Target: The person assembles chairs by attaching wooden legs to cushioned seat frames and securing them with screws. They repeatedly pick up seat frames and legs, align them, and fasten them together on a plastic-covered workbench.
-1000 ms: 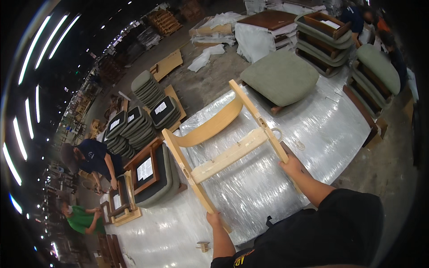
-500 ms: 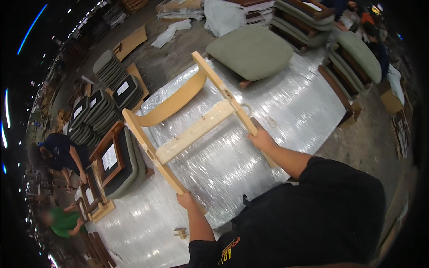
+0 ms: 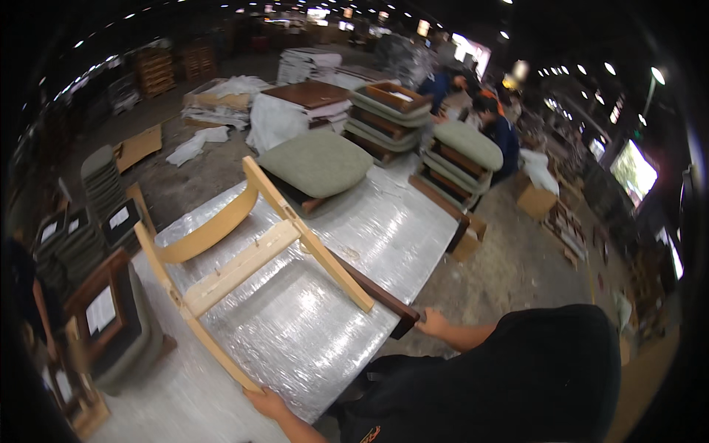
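Observation:
A pale wooden chair back frame (image 3: 240, 275), with a curved top rail and a straight crosspiece, lies tilted over a table (image 3: 413, 221) covered in shiny clear wrap. My left hand (image 3: 267, 404) is closed around the lower end of its left leg. The frame's right leg has no hand on it. At the table's near right edge my right hand (image 3: 433, 323) grips the end of a dark brown wooden bar (image 3: 382, 294), which runs partly behind that right leg. Some of the right fingers are hidden by the bar.
A grey-green padded seat (image 3: 317, 166) lies beyond the frame. Stacks of padded seats (image 3: 461, 159) stand at the table's far right. At left are an upholstered piece with a dark wooden frame (image 3: 111, 310) and a person's arm (image 3: 44, 314). Cardboard (image 3: 138, 145) lies on the floor.
My right hand has let go of the pale frame's right leg and moved right onto the dark bar. My left hand still holds the left leg. The view has swung up and right.

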{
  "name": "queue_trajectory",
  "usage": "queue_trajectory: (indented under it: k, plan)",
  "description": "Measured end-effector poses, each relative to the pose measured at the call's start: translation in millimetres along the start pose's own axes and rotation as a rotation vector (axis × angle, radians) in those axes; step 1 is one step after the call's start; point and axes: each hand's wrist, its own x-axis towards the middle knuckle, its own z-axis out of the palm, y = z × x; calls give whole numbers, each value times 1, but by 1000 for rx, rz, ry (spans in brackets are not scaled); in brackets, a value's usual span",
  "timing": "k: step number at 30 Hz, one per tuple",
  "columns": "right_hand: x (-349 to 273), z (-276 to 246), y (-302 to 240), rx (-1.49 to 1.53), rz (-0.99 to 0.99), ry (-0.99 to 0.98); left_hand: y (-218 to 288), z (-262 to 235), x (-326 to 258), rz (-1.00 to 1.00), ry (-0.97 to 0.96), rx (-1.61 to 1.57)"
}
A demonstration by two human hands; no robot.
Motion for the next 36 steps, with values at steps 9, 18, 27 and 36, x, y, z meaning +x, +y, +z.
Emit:
queue_trajectory:
  k: [9, 18, 27, 36]
  plan:
    - [78, 16, -49, -139, -187, -241, 42, -41, -19, -32, -31, 23]
    - [88, -43, -16, 68, -506, -458, 142, 136, -176, -45, -64, -343]
    - [211, -104, 241, 862, -151, -611, 252, 344, -325, 146, -95, 593]
    - [335, -111, 383, 927, 191, -142, 308, 342, -330, 425, -44, 540]
